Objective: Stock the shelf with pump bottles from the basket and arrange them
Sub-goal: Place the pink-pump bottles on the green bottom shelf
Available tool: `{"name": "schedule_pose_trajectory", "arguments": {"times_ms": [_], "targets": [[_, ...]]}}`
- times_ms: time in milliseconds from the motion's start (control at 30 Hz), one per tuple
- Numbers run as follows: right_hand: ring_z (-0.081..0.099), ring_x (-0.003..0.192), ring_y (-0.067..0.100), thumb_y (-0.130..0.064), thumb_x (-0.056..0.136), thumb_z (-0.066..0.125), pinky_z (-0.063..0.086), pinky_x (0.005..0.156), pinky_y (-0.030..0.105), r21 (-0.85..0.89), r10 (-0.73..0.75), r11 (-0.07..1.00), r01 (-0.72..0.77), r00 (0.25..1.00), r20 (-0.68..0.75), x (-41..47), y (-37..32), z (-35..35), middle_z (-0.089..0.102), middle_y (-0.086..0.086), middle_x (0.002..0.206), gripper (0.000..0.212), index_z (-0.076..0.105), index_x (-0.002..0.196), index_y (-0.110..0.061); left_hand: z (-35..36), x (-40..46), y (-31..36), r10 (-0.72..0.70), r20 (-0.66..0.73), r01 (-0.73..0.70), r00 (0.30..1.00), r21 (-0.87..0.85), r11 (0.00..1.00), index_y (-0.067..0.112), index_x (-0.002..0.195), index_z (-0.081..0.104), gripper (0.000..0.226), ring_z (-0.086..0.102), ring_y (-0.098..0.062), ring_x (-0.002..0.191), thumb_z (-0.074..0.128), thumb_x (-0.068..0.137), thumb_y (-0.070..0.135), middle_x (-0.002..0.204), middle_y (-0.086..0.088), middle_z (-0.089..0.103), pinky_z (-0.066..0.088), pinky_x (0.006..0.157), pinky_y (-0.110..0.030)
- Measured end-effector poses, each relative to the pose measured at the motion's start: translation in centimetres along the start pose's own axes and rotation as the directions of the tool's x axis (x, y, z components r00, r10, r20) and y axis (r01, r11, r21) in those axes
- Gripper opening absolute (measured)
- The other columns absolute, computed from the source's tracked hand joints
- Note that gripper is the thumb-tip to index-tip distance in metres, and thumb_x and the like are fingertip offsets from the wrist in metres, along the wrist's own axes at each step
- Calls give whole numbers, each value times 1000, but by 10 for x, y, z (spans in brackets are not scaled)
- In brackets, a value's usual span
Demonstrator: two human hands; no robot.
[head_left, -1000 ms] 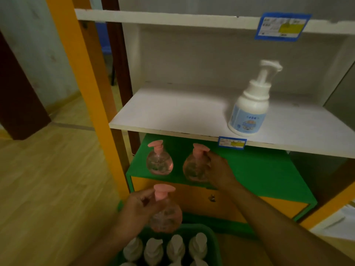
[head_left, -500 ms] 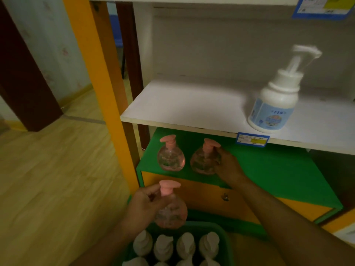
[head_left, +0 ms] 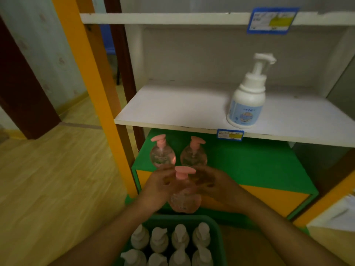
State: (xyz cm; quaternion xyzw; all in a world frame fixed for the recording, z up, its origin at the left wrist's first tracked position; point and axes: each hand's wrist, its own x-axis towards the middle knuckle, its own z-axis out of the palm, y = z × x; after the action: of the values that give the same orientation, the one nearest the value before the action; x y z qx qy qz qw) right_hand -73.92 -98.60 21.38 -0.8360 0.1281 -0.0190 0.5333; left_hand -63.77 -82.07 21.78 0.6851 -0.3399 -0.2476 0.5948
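Right hand [head_left: 213,184] has let go of the second pink-capped bottle [head_left: 193,154] on the green shelf [head_left: 249,160] and come back to centre frame, meeting the left hand [head_left: 159,186] around a third clear bottle [head_left: 184,196] held just above the basket [head_left: 216,225]. Left fingers are curled round its body; the right looks like it's closing on the other side, but it's blurry so I can't tell if it's really gripping. So two are parked side by side mid-frame, next to the first bottle [head_left: 162,153], and my guess is this one goes beside them. Plenty of white pump bottles [head_left: 179,237] left at the bottom. One labelled white bottle [head_left: 246,100] sits on the white shelf [head_left: 172,108], upper right.
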Motion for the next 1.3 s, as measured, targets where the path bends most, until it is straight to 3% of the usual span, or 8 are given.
{"name": "schedule_pose_trajectory", "arguments": {"times_ms": [133,367,467,600,700,867,1067,1300], "targets": [[59,105,1,-38,73,78,50,82,17,-71,11,997,-5,996,83,-21,-4,-14,63,-21,114,54,51,117,-53,18,8,25,19,177,-39,984,107,993,9,98,68,15,66,5,83,58,88,4,88,19,72,49,70,-8],[56,101,1,-34,75,77,47,73,10,-126,-17,992,29,995,95,-42,-9,-36,51,-27,119,76,25,115,-73,32,17,35,6,201,-47,980,202,978,23,110,64,22,58,12,97,54,91,16,106,15,67,43,76,0],[49,119,2,-38,69,81,45,98,22,-78,24,997,-13,991,132,-40,-9,-41,50,-22,131,82,31,128,-65,33,20,44,4,219,-37,976,150,988,24,116,61,29,59,4,104,53,91,10,111,10,66,48,80,-6],[58,112,6,-27,65,85,51,94,27,0,7,1000,-7,988,151,-36,-16,-40,58,-15,123,81,39,128,-47,40,20,50,31,227,-47,973,66,997,29,107,60,35,63,5,97,52,90,0,106,11,65,50,75,-9],[63,104,13,-38,60,83,55,89,33,-143,53,989,-41,996,74,-39,-16,-36,62,-8,118,73,48,124,-37,44,20,51,77,251,-122,965,170,978,28,109,61,34,60,12,98,55,88,1,108,14,64,46,77,-4],[63,82,17,-33,78,71,51,72,25,-298,52,944,-142,956,-289,-34,-13,-50,66,-1,88,17,60,83,-22,32,22,35,60,162,-103,985,272,957,41,109,57,34,53,20,97,58,89,13,112,22,58,43,76,-1],[64,75,14,-36,67,78,56,72,33,-183,155,934,-306,811,-564,8,35,-78,67,-3,82,31,58,84,-19,10,5,-13,-200,290,78,936,383,920,33,103,65,29,60,-1,106,60,88,9,113,14,66,48,99,-26],[62,86,18,-42,67,76,50,70,30,-151,176,922,-358,732,-658,38,58,-75,62,-1,96,45,53,99,-20,1,2,-39,-289,275,170,917,387,906,49,84,71,37,63,-8,103,63,86,12,101,17,71,50,89,-22]]}}
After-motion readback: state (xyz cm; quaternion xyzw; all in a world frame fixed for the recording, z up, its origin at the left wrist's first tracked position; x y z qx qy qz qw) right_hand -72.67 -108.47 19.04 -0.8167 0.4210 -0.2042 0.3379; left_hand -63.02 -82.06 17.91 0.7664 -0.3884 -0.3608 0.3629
